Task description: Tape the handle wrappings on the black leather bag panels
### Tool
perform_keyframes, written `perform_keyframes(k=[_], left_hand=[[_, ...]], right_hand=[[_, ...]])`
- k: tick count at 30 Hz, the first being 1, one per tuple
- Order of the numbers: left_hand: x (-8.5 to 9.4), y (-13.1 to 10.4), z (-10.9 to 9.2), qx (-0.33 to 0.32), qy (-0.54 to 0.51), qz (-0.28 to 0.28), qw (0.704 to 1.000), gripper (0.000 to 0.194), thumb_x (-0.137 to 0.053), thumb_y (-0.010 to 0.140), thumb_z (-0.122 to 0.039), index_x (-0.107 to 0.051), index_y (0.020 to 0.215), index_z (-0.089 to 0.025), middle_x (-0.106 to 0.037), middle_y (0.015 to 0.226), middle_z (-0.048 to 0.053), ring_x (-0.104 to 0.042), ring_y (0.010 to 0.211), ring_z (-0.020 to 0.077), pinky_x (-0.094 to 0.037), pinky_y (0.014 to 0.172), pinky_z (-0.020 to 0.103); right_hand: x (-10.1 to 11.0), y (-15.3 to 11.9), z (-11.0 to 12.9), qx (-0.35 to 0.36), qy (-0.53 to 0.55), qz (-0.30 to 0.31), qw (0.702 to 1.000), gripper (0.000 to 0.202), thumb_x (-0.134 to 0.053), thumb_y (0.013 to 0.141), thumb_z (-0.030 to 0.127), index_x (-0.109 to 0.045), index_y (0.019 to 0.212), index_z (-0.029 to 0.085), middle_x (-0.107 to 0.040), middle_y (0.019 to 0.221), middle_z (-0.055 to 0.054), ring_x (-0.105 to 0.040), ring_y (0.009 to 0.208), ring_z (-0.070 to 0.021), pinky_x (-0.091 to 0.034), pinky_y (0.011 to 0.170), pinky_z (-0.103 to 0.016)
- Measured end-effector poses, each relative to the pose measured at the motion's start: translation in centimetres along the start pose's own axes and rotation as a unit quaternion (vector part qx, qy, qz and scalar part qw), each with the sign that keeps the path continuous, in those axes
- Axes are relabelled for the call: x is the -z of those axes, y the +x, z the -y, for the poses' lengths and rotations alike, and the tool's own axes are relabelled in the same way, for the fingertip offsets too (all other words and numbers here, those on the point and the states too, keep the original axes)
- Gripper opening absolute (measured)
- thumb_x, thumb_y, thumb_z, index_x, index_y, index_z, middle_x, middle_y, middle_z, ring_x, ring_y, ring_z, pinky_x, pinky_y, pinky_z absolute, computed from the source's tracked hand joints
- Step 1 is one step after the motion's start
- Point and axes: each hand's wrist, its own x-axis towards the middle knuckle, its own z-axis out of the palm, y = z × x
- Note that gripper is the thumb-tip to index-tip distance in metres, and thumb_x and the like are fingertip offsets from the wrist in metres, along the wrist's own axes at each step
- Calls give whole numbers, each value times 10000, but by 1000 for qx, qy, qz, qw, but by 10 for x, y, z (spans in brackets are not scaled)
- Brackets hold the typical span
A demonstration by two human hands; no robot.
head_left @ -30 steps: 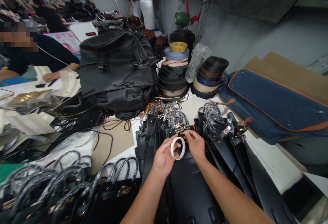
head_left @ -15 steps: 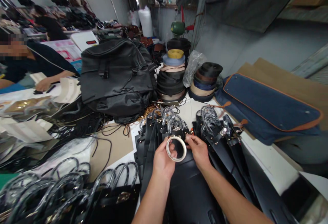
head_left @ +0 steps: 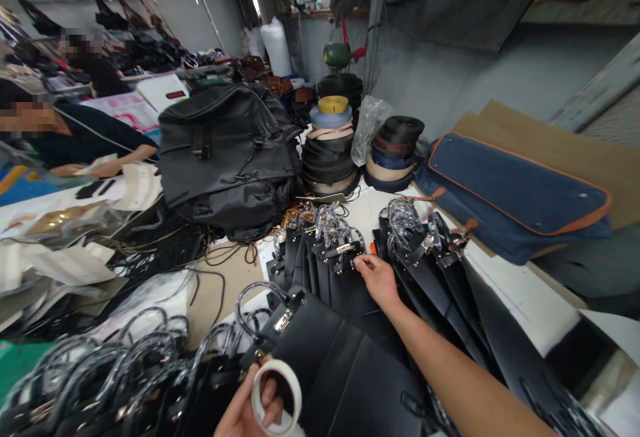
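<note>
A ring of off-white tape (head_left: 296, 390) hangs round the fingers of my left hand (head_left: 245, 407), low in the view. That hand's thumb and fingertips also appear to pinch the top corner of a flat black handbag (head_left: 340, 350). This bag lies tilted, with a plastic-wrapped handle and a metal clasp at its upper left. Farther up, my right hand (head_left: 380, 282) is closed at the fingertips on the strap end of another black handbag (head_left: 345, 283), the top one of a fanned stack. What lies under the right fingertips is partly hidden.
More black handbags (head_left: 440, 290) lie fanned at right. Wrapped handles (head_left: 130, 357) crowd the lower left. Behind stand a large black backpack (head_left: 225, 150), strap rolls (head_left: 330, 157) and a blue bag (head_left: 520, 183). A person (head_left: 75, 130) works at the left.
My left hand has moved down and left with the tape roll, and a black handbag now lies tilted under it. My right hand has stayed near the stack's top edge.
</note>
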Motion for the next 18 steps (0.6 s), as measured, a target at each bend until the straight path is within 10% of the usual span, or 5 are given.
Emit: perform_keyframes(k=[18], left_hand=[[26,26,4,-11,-22,-61,998,86,-619,757,-123,-638,835,-155,-655,748,2,-532,503,67,-369,365,164]], right_hand=[[-13,0,-36,-31,-95,-120,988,375,-564,777,544,-685,813,190,-730,828,-87,-645,796,-252,-471,802,-376]])
